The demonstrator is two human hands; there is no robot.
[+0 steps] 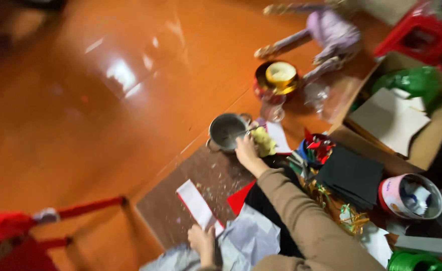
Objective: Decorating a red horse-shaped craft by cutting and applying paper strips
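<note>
My right hand (246,150), in a tan sleeve, reaches out to the rim of a small metal pot (226,131) on the floor. Blur hides whether its fingers grip the rim. A crumpled yellow item (264,142) lies just right of that hand. At the bottom, my left hand (202,243) holds the near end of a white sheet with a red edge (197,205). A red paper triangle (240,196) and crumpled pale tissue paper (248,238) lie between my arms on a brown mat (180,190).
An open cardboard box (431,145) with white sheets and a green bag sits at right. Near it are a black paper stack (351,175), a pink round tin (389,193) and a red-gold tin (276,78). A red chair (10,241) stands bottom left, a red stool (421,35) top right.
</note>
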